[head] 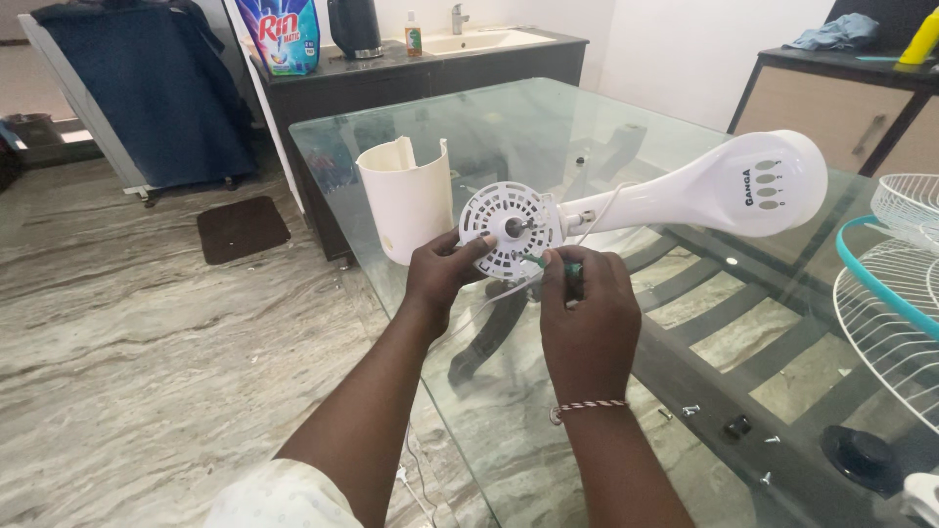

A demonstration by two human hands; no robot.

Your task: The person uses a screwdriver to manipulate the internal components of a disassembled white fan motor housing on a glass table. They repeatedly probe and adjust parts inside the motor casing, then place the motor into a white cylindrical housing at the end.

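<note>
Glass table [548, 127] is carrying everything; the work is happening at its near left edge. Largest piece on it is the white fan body [724, 191], lying on its side and stretching from that edge toward the right edge, control-button end pointing right. Wire fan guard [895, 323] with a teal rim is sitting at the right edge, well apart from the hands. White plastic motor cover [406, 200] is standing upright just beside the left hand, near the left edge.

White round vented motor plate [509, 230], with the shaft sticking out of its centre, is hanging at the near left edge, at the end of the fan body. Left hand [440, 279] is gripping the plate's lower left rim, thumb pressed on the face, steadying it. Right hand [585, 318] is closed around a green-handled screwdriver [548, 264], tip touching the plate's lower right part.

To do this well, judging from the pose: keeping the tip square in the screw head, pushing along the shaft line, left hand bracing so the plate isn't rotating, and keeping the white cord [597, 215] out of the tip's path. The exact screw is too small to tell.

Loose screws [690, 411] and a black cap [861, 455] are lying toward the near right corner.
</note>
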